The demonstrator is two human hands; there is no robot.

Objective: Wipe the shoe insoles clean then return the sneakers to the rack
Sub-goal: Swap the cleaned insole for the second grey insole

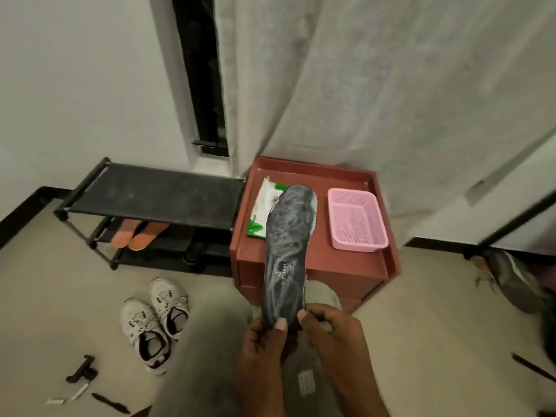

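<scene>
A dark grey insole [287, 251] stands upright in front of me, heel end down, toe end up over the red cabinet. My left hand [264, 353] pinches its heel with the thumb on the front. My right hand [334, 341] grips the same heel end from the right. A second grey insole [304, 383] lies on my lap below the hands. Two white sneakers [155, 322] sit side by side on the floor to my left. The black shoe rack [150, 197] stands against the wall beyond them. A green-and-white wipes pack [261, 212] lies on the cabinet top, partly hidden by the insole.
A red cabinet [316, 266] stands right of the rack, with a pink plastic basket [356, 219] on top. Orange slippers [137, 234] sit on the rack's lower shelf. Small black and white items [82, 374] lie on the floor at lower left. A bag [511, 281] lies at right.
</scene>
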